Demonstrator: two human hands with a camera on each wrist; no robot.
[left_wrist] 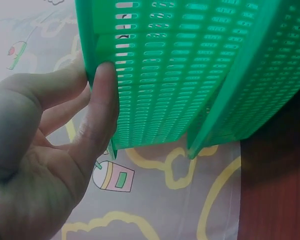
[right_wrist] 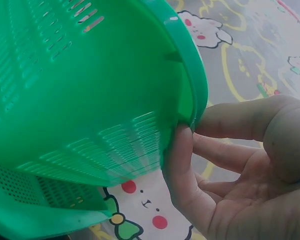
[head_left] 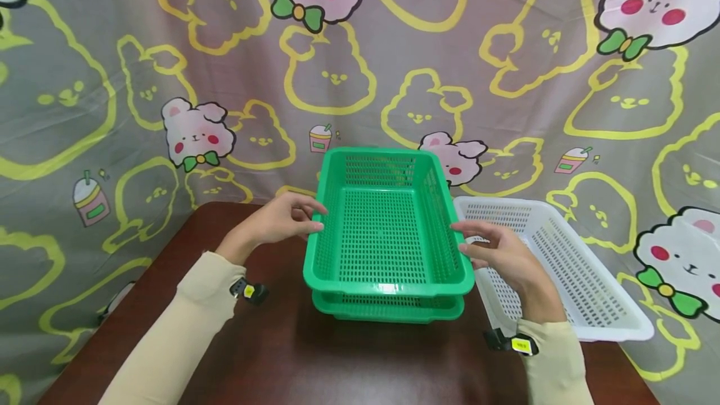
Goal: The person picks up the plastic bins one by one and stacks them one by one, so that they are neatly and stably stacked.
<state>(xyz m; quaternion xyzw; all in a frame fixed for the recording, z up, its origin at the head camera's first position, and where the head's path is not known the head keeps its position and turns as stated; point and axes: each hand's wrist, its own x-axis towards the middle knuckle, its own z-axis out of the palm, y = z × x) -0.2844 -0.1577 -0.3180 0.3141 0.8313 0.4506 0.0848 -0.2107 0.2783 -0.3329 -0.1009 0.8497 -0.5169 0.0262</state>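
Both hands hold a green slotted plastic basket (head_left: 388, 289) by the rims of its two long sides. The left hand (head_left: 284, 216) pinches the left rim, with one digit against the slotted outer wall in the left wrist view. On the opposite side, the right hand (head_left: 503, 255) pinches the right rim between thumb and fingers. A second green basket (head_left: 388, 312) sits directly below the first. Both wrist views show a gap between the rim of this lower basket (right_wrist: 50, 220) and the upper one. No contents show inside the upper basket.
A white slotted basket (head_left: 590, 331) stands on the right of the dark reddish-brown table (head_left: 253, 342), close beside the right forearm. Behind the table hangs a grey cloth (head_left: 332, 80) printed with cartoon animals.
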